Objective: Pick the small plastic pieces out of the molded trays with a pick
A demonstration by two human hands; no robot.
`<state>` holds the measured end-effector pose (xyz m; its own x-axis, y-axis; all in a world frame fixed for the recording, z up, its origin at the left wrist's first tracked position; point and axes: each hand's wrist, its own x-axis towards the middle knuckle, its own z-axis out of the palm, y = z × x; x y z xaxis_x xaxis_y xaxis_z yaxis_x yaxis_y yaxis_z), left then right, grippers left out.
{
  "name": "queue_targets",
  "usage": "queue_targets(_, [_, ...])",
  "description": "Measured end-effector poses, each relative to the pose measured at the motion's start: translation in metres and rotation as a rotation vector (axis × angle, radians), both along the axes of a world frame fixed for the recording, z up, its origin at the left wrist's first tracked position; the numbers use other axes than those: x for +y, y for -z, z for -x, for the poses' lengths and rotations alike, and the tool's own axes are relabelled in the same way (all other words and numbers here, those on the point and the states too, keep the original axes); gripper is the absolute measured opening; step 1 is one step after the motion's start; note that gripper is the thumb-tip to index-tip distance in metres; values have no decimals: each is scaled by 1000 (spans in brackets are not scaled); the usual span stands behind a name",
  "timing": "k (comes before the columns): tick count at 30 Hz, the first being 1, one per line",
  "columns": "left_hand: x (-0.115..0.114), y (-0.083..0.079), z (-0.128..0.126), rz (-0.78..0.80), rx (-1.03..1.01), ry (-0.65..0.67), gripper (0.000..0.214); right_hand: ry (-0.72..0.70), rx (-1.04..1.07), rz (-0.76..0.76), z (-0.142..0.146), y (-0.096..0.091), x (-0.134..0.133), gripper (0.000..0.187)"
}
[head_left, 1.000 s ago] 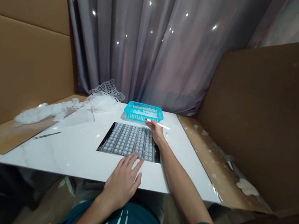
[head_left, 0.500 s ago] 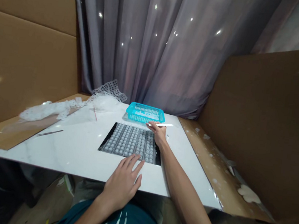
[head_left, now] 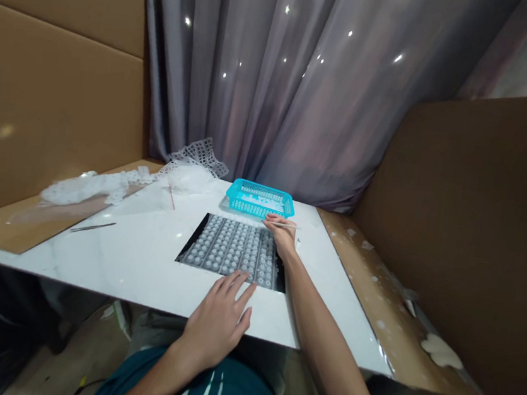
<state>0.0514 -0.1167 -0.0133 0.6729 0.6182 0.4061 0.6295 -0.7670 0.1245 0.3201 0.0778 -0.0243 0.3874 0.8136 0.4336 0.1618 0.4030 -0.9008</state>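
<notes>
Head cam: right hand pinching a white stick by the blue basket, left hand open, fingers spread, at the black mat's near edge. White dots cover most of it, so probably well along, though the basket's white bits could be leftovers.

Brown cardboard panels flank a white table before a grey, star-dotted curtain.

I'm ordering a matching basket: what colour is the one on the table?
The basket is turquoise, seen best in the head view.

The tabletop left of the panel is open; a basket blocks behind.
</notes>
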Motion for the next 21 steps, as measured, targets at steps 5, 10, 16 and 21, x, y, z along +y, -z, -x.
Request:
queue_targets(5, [0, 0, 0, 5, 0, -7, 53, 31, -169, 58, -5, 6, 0, 28])
queue_targets(10, [-1, 0, 1, 11, -21, -10, 51, 84, -318, 90, -10, 9, -2, 24])
queue_targets(16, [0, 1, 1, 24, -7, -12, 52, 35, -423, 70, -10, 9, -3, 22])
queue_targets(21, [1, 2, 1, 27, -5, -5, 52, 21, -463, 57, -12, 8, -5, 20])
